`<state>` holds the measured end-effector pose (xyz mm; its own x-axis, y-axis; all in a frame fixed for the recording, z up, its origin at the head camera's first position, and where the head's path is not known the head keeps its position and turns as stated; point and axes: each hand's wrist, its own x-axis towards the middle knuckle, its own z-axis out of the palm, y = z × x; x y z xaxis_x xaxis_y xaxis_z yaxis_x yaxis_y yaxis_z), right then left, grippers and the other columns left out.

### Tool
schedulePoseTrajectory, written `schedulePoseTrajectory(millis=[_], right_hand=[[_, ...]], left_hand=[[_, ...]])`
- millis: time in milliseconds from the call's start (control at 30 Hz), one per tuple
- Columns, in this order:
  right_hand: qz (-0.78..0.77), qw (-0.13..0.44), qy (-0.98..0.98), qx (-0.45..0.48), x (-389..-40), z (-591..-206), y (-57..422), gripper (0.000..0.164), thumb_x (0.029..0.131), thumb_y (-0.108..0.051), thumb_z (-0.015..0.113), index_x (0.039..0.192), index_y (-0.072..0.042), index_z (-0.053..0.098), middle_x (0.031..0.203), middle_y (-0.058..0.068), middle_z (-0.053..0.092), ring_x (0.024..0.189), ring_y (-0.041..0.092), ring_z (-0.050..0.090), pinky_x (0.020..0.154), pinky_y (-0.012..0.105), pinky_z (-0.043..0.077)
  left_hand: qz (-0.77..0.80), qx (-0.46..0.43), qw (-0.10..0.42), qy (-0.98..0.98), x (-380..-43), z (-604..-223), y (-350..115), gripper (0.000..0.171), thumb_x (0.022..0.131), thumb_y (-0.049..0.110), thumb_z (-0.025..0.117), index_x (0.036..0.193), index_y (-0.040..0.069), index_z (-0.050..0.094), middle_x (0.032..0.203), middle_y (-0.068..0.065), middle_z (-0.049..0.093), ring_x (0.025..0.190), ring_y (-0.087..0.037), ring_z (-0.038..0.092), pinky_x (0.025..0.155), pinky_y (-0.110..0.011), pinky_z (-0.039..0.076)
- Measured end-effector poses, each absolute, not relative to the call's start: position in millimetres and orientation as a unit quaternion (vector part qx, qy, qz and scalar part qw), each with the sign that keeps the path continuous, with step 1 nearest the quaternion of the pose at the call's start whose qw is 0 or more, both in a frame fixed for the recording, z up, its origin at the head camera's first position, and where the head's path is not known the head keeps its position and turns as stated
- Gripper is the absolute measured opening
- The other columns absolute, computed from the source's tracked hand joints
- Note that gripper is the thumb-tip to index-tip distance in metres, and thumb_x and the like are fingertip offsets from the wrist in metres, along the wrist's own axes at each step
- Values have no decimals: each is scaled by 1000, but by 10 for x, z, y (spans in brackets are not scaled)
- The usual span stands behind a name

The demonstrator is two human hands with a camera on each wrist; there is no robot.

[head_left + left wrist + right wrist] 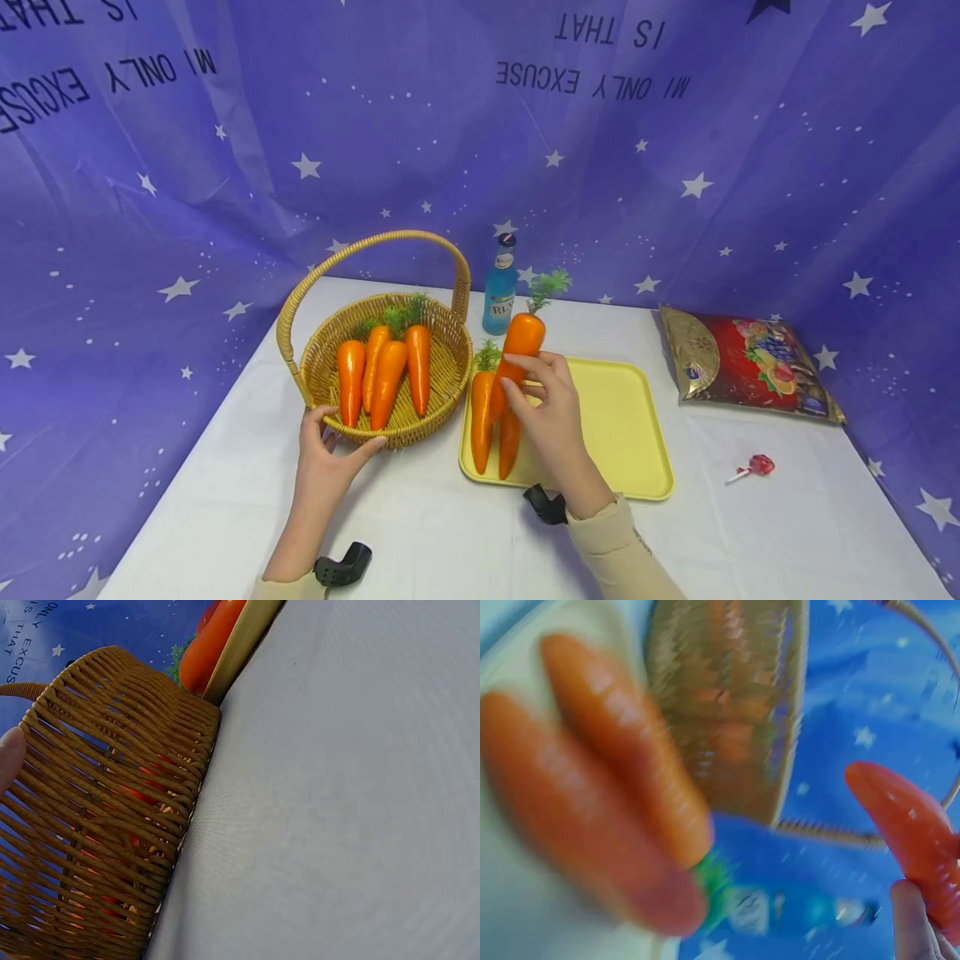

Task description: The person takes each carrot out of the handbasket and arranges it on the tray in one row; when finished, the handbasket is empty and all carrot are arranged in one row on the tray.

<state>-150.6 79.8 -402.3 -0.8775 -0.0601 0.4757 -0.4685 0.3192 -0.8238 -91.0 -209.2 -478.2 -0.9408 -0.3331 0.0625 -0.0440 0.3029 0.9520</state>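
Note:
A carrot [523, 335] with a green leafy top is held up over the yellow tray [615, 433], pinched by my right hand [553, 412]. The same carrot [907, 825] shows at the right edge of the right wrist view, its tip clear of the fingers. Below it, two carrots [482, 425] lie side by side on the tray's left part, one partly covered by the held carrot. My left hand [326, 458] grips the near rim of a handled wicker basket [420, 432]. Several carrots [388, 379] rest inside it. One digit [10, 756] shows against the basket's side in the left wrist view.
Behind the tray stands a blue bottle [500, 292]. To the right are a red and gold bag [757, 367] and a wrapped red lollipop [761, 465]. The basket's tall handle [375, 240] arches over it. A purple star-patterned cloth [450, 125] hangs behind the white table [435, 533].

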Motion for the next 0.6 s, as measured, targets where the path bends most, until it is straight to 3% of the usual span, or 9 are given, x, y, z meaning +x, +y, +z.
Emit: schedulePoseTrajectory(millis=[133, 433, 600], right_hand=[[562, 172, -799, 127, -1544, -4168, 1034, 29, 86, -9, 74, 114, -13, 70, 110, 11, 50, 91, 26, 61, 77, 40, 58], [494, 70, -865, 55, -1524, -4456, 1302, 30, 85, -8, 73, 114, -13, 69, 99, 10, 50, 82, 24, 61, 74, 31, 57], [465, 35, -883, 52, -1497, -4587, 1320, 31, 84, -8, 74, 114, -14, 70, 99, 10, 54, 83, 24, 61, 74, 35, 56]], left_hand=[[-578, 118, 126, -797, -909, -4778, -2089, 82, 74, 26, 86, 130, 4, 30, 149, -18, 20, 135, -38, 27, 111, -50, 30], [-579, 115, 126, -797, -907, -4767, -2093, 81, 75, 25, 85, 130, 3, 30, 149, -18, 18, 135, -37, 27, 111, -50, 30], [-582, 118, 123, -795, -908, -4765, -2092, 82, 75, 25, 85, 130, 3, 30, 150, -18, 18, 135, -37, 27, 112, -50, 29]])
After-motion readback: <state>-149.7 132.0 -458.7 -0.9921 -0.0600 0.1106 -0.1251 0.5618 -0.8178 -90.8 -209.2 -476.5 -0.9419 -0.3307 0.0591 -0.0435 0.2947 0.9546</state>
